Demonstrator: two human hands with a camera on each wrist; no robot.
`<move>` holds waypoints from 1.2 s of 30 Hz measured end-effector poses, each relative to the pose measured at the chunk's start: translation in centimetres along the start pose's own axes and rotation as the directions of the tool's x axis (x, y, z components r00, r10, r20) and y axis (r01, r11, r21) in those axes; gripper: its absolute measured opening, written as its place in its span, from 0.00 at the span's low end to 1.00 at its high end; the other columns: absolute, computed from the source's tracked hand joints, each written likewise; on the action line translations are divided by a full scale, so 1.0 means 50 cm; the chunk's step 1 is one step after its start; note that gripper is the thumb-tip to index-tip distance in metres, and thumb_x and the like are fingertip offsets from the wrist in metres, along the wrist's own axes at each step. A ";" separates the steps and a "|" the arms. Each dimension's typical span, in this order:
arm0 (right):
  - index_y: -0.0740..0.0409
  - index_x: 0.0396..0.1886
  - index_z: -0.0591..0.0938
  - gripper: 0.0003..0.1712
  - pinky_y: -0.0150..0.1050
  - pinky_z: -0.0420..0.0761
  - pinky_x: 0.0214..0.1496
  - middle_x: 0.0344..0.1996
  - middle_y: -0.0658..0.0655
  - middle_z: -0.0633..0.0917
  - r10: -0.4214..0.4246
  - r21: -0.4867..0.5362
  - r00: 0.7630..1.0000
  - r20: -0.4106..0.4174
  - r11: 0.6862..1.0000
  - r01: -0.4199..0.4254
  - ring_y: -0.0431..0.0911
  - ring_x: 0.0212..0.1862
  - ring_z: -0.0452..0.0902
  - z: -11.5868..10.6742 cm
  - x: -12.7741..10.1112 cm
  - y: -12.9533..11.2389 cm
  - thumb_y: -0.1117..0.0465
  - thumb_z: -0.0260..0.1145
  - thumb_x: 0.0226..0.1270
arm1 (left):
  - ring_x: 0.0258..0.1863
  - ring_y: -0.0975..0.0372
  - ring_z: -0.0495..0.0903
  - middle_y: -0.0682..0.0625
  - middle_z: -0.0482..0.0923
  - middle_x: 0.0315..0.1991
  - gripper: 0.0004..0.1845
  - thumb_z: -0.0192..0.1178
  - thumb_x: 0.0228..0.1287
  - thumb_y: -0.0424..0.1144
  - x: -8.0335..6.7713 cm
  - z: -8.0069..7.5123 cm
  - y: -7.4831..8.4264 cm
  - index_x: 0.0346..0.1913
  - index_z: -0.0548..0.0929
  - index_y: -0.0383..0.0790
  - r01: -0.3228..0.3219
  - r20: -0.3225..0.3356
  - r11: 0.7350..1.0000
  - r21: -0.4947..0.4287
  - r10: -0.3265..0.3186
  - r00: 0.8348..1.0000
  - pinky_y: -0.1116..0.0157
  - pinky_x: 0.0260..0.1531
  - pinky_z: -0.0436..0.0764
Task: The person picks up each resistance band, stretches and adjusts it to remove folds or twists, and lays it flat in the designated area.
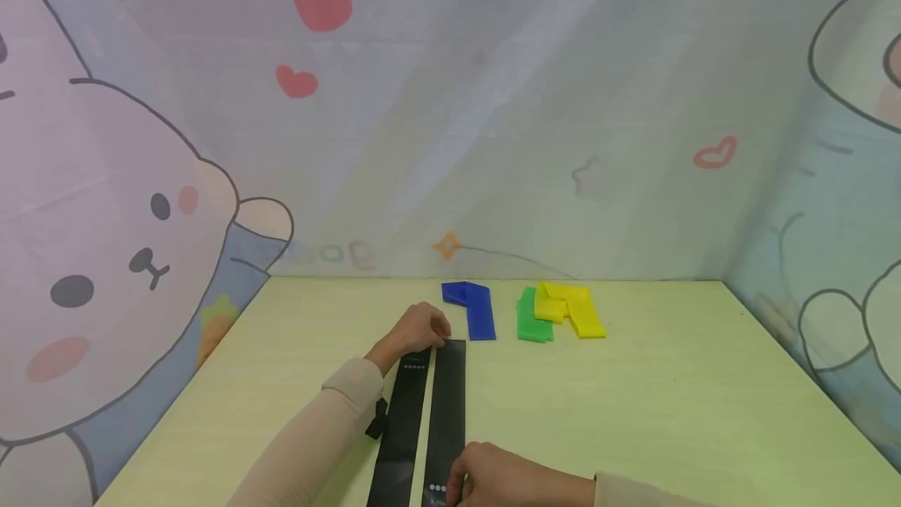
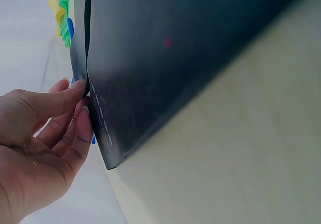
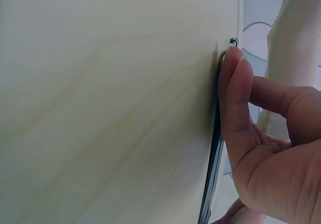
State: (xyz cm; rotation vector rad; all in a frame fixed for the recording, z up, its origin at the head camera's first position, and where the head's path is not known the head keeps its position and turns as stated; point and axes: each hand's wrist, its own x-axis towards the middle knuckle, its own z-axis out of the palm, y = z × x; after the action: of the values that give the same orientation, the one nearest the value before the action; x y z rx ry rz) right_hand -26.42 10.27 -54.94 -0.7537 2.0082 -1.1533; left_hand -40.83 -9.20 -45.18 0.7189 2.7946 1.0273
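Observation:
A long black elastic band (image 1: pixel 448 397) lies lengthwise on the pale wooden table (image 1: pixel 669 413), seen as two parallel strips. My left hand (image 1: pixel 442 332) holds its far end. In the left wrist view the fingertips (image 2: pixel 79 86) of that hand (image 2: pixel 83 96) pinch the edge of the band (image 2: pixel 175 58). My right hand (image 1: pixel 457 483) is at the band's near end by the table's front edge, fingers curled over it. In the right wrist view one finger (image 3: pixel 235 98) of the hand (image 3: pixel 233 73) lies against the thin dark edge of the band (image 3: pixel 215 174).
Beyond the black band, near the table's back edge, lie a folded blue band (image 1: pixel 473 307), a green band (image 1: pixel 531 319) and a yellow band (image 1: pixel 572 307) partly over the green one. Cartoon-printed curtains (image 1: pixel 493 139) close in the back and both sides.

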 end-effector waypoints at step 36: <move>0.46 0.32 0.89 0.03 0.36 0.81 0.29 0.24 0.51 0.87 -0.033 -0.006 0.999 0.011 0.999 0.033 0.41 0.23 0.79 -0.002 -0.003 -0.002 0.61 0.72 0.59 | 0.31 0.59 0.84 0.46 0.86 0.33 0.08 0.69 0.56 0.21 0.003 -0.001 -0.004 0.36 0.88 0.33 0.009 0.005 1.000 0.004 -0.009 1.000 0.63 0.31 0.82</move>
State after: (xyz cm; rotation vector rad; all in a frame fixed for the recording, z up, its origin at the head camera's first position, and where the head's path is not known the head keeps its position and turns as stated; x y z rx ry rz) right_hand -26.39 10.37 -54.78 -0.7977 1.9977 -1.1598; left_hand -41.05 -9.26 -45.25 0.7076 2.7939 1.0178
